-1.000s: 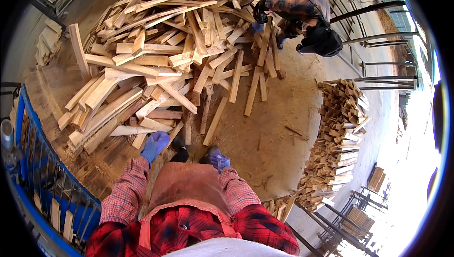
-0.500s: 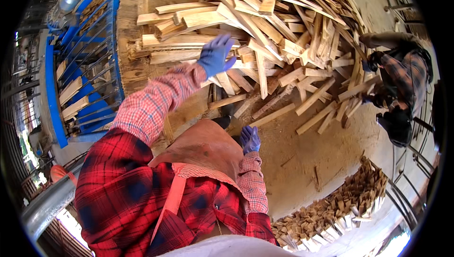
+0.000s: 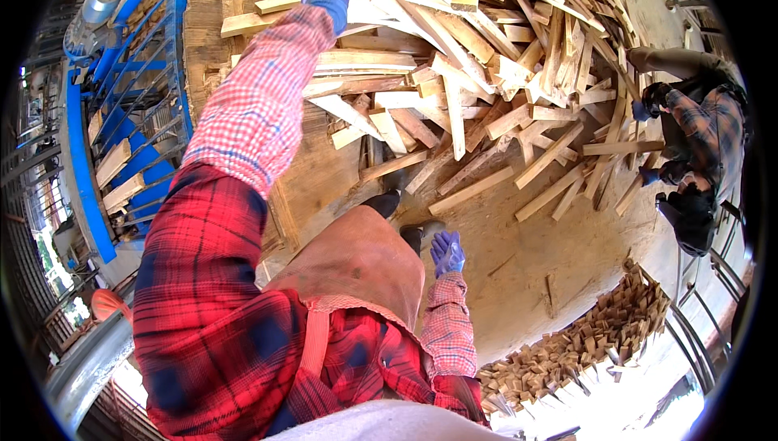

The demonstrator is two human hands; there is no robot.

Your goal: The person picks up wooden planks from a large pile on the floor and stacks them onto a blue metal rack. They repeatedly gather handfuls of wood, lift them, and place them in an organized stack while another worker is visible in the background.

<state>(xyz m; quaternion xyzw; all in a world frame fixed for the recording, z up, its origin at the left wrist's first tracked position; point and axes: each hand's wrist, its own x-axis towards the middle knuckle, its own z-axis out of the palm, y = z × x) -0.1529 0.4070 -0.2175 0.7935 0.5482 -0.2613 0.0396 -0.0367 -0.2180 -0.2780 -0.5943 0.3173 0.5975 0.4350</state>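
In a blue glove, my left hand point(image 3: 327, 10) reaches over the left side of a heap of sawn wood sticks point(image 3: 478, 44). It rests against the sticks there, beside a pale stick point(image 3: 279, 3); its fingers point down and are hidden, so I cannot make out whether it grips one. My right hand point(image 3: 447, 253), in a purple-blue glove, hangs beside my brown apron point(image 3: 356, 259) with fingers apart and nothing in it. The nearest wood to it is a loose stick point(image 3: 472, 190) on the floor.
At the right, a co-worker point(image 3: 697, 141) bends toward the heap, hands near a stick point(image 3: 622, 147). A blue metal frame with bars point(image 3: 178, 52) stands at the left. Stacked short wood pieces point(image 3: 575, 336) lie at the lower right. A silver pipe point(image 3: 89, 368) runs at lower left.
My left hand has moved up and left, from above the middle sticks to those farther off. My right hand has shifted slightly right and down. The co-worker's stick has turned more level.
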